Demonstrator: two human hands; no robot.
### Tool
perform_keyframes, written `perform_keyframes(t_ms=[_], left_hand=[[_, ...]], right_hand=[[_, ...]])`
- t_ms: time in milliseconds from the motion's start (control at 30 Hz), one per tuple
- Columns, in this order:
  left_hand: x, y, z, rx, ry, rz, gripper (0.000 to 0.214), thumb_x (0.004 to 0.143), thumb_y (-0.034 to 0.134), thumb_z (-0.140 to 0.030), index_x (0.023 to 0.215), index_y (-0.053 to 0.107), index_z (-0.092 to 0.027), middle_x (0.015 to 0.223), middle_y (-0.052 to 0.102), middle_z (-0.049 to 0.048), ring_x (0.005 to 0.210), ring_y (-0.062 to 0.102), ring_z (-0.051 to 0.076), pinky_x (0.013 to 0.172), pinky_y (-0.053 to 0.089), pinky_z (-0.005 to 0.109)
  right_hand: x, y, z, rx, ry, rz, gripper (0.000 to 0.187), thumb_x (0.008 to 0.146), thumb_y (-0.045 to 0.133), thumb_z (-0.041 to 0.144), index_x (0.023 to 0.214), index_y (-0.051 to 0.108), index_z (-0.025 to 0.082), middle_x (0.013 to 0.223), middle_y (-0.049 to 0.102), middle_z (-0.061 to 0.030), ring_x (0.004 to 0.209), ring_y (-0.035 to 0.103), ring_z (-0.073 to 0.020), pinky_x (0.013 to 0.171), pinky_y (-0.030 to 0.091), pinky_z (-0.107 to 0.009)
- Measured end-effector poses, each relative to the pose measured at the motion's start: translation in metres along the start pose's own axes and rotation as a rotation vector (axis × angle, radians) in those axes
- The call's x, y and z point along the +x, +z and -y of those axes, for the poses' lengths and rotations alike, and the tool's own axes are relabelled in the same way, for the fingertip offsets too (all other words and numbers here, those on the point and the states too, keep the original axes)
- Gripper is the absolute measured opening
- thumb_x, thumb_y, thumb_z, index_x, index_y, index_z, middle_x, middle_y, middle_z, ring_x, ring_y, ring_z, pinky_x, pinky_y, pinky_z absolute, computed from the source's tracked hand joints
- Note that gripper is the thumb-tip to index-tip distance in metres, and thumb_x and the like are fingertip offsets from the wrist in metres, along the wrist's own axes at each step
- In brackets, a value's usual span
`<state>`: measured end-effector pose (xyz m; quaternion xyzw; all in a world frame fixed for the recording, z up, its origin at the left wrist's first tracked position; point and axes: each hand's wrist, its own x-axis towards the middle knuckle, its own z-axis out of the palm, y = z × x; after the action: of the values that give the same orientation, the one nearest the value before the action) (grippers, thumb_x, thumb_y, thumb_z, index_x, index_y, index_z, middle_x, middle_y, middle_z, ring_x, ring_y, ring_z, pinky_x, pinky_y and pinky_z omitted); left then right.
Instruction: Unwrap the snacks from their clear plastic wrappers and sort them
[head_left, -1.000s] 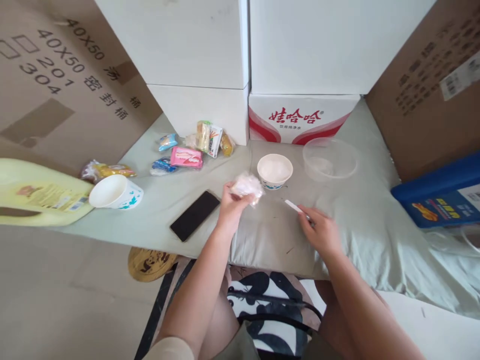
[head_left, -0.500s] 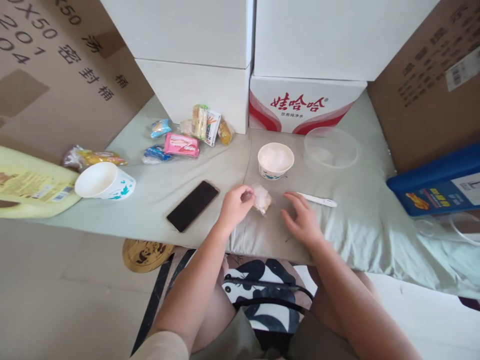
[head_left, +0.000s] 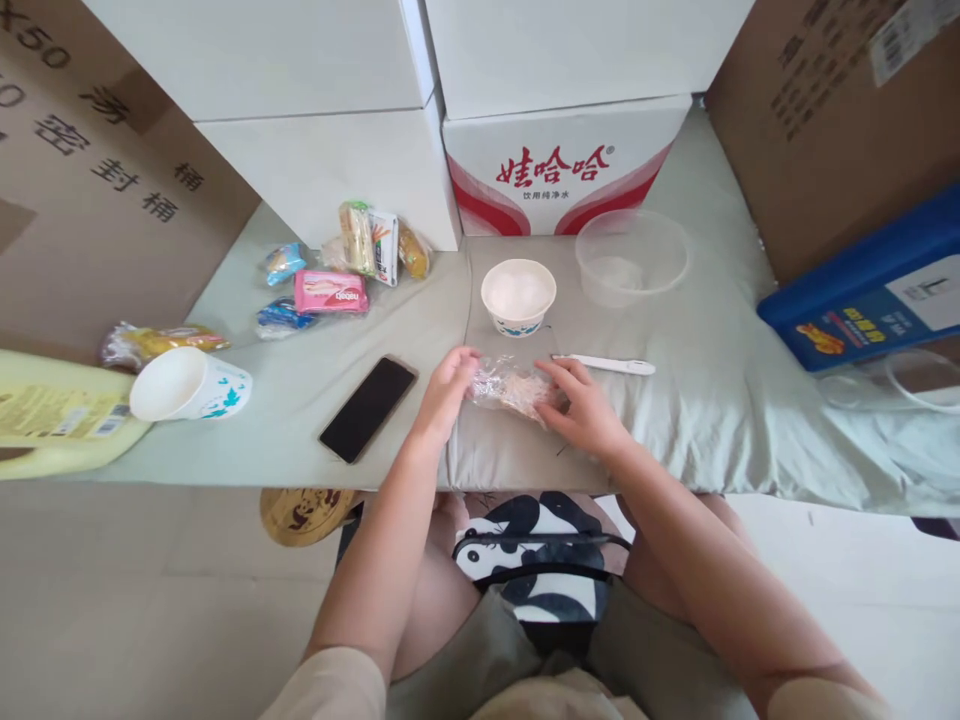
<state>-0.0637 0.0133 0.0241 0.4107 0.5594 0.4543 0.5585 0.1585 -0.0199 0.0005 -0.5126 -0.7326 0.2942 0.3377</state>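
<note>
Fingers (head_left: 463,362) of the left hand (head_left: 437,408) pinch the film at the left end of the packet (head_left: 517,388), while those of the right hand (head_left: 589,415) close round its other end, thumb on the near side. The packet, clear film round something pale, lies low over the cloth (head_left: 517,460) between both hands, just in front of the bowl (head_left: 520,322), which holds something white. A white stick (head_left: 611,365) lies just beyond the right hand. The phone (head_left: 367,410) is left of the left hand, the pink pack (head_left: 331,292) farther back, and the clear tub (head_left: 667,268) right of the bowl.
</note>
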Motion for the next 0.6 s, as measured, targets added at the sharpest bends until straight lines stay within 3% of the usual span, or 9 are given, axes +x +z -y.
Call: perform_keyframes(t_ms=[67,167,300,400,500,600], left_hand=[[0.001,0.002,0.003,0.182,0.069,0.049,0.024,0.065,0.074,-0.032,0.083,0.065,-0.019,0.072,0.062,-0.0017,0.063,0.055,0.011,0.058,0.043,0.022],[0.003,0.004,0.005,0.271,0.107,0.002,0.011,0.066,0.069,-0.026,0.073,0.064,-0.019,0.065,0.061,-0.0024,0.061,0.053,0.012,0.057,0.04,0.022],[0.006,-0.006,0.005,0.263,0.117,-0.123,0.002,0.067,0.059,-0.02,0.066,0.058,-0.019,0.057,0.054,-0.0046,0.056,0.05,0.011,0.055,0.038,0.022],[0.008,-0.021,0.008,0.353,0.138,-0.198,0.01,0.067,0.058,-0.016,0.076,0.06,-0.02,0.058,0.051,-0.0061,0.054,0.048,0.011,0.055,0.036,0.022],[0.009,-0.031,0.01,0.469,0.21,-0.206,0.025,0.067,0.058,-0.013,0.09,0.064,-0.022,0.072,0.06,-0.0038,0.062,0.053,0.013,0.062,0.04,0.024],[0.007,-0.029,0.006,0.535,0.314,-0.069,0.02,0.068,0.061,-0.014,0.085,0.068,-0.022,0.095,0.066,0.0024,0.088,0.062,0.019,0.08,0.047,0.029]], right_hand=[[0.001,-0.004,-0.001,-0.004,0.017,0.024,0.046,0.085,0.061,0.028,0.13,0.063,0.022,0.113,0.063,-0.0104,0.08,0.061,-0.0196,0.078,0.053,-0.038],[0.001,-0.01,-0.002,0.017,0.024,0.023,0.029,0.086,0.058,0.028,0.112,0.07,0.021,0.089,0.062,-0.0051,0.071,0.057,-0.0177,0.072,0.051,-0.035],[0.0,-0.016,-0.002,0.041,-0.03,-0.107,0.01,0.084,0.055,0.023,0.085,0.065,0.023,0.093,0.064,-0.0067,0.093,0.063,-0.0232,0.085,0.05,-0.039],[0.0,-0.021,-0.005,0.057,-0.016,-0.172,0.008,0.077,0.051,0.018,0.077,0.056,0.024,0.095,0.067,-0.0061,0.097,0.064,-0.0237,0.089,0.049,-0.04],[0.0,-0.028,-0.011,0.012,0.112,-0.238,0.012,0.074,0.046,0.016,0.076,0.055,0.024,0.086,0.067,-0.0046,0.086,0.063,-0.0219,0.084,0.049,-0.037],[-0.001,-0.036,-0.015,-0.014,0.223,-0.335,0.026,0.081,0.039,0.019,0.09,0.063,0.023,0.082,0.065,-0.0043,0.084,0.062,-0.0222,0.081,0.048,-0.036]])
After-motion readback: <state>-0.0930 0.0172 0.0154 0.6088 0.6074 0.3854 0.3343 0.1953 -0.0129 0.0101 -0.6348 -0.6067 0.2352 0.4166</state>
